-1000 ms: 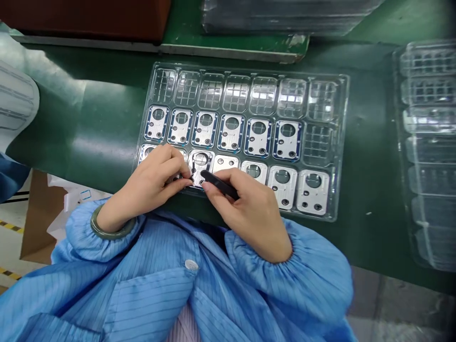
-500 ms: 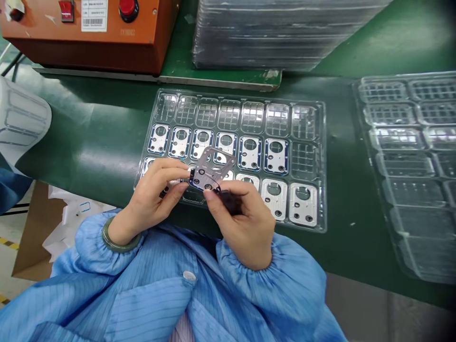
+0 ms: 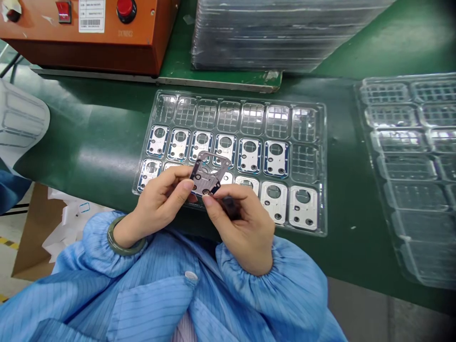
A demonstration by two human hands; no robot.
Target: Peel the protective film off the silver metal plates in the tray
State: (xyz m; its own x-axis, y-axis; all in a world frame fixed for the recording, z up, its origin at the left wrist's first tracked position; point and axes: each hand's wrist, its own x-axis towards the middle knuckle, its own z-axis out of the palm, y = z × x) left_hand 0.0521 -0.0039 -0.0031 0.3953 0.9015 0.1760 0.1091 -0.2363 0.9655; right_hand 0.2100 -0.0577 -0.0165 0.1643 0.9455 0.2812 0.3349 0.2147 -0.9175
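Note:
A thin metal plate (image 3: 207, 177) with a large round hole and smaller ringed holes is held tilted above the clear tray. My left hand (image 3: 160, 199) pinches its left edge between thumb and fingers. At its lower right corner, my right hand (image 3: 242, 221) grips it, with something dark partly hidden in the curled fingers. Beneath lies a clear compartment tray (image 3: 323, 190) on the green table; similar plates, such as a silver plate (image 3: 303, 207) and a blue-edged plate (image 3: 276, 158), sit in its middle and near rows. Its far row holds no plates.
An orange box (image 3: 85, 47) with red controls stands at the back left, beside a stack of clear trays (image 3: 256, 35). Another clear tray (image 3: 409, 166) lies at the right. A white container (image 3: 23, 116) and a cardboard box (image 3: 32, 237) are at the left.
My left hand has moved slightly right and down and now pinches the plate's left edge. The plate has turned and come slightly lower.

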